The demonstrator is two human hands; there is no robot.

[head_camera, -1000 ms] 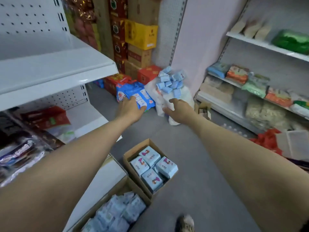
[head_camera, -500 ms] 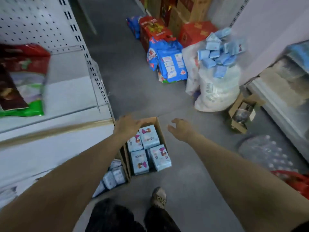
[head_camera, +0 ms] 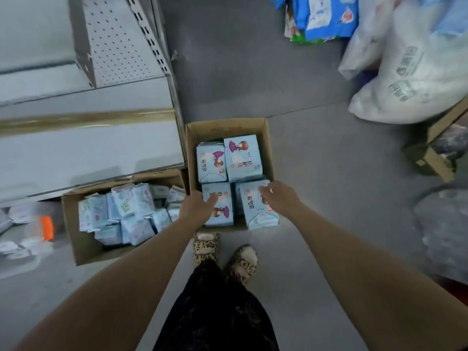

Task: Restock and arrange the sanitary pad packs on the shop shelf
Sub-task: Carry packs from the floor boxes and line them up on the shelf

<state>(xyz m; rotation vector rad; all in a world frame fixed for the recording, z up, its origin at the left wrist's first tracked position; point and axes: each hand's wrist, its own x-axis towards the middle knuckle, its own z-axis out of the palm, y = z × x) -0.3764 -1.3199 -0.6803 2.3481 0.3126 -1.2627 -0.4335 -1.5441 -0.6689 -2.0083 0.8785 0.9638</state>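
An open cardboard box (head_camera: 268, 138) on the floor holds several light-blue sanitary pad packs with a cartoon girl on them. My left hand (head_camera: 196, 209) is on the near-left pack (head_camera: 222, 211), thumb across its top and fingers down its left side. My right hand (head_camera: 279, 201) curls its fingers over the far edge of the near-right pack (head_camera: 255, 211). Both packs still sit in the box. Two more packs (head_camera: 241, 158) lie at the box's far end. The white shop shelf (head_camera: 88, 145) stands to the left.
A second carton (head_camera: 76, 249) of loose pale-blue packs sits under the shelf edge at left. White sacks (head_camera: 415, 79) and blue bags (head_camera: 326, 19) lie at the far right, with a small box (head_camera: 435, 158) beside them. My slippered feet (head_camera: 225, 252) stand just behind the box.
The view has swung down from the aisle to the floor. Both hands have dropped from above the box onto the two nearest packs.
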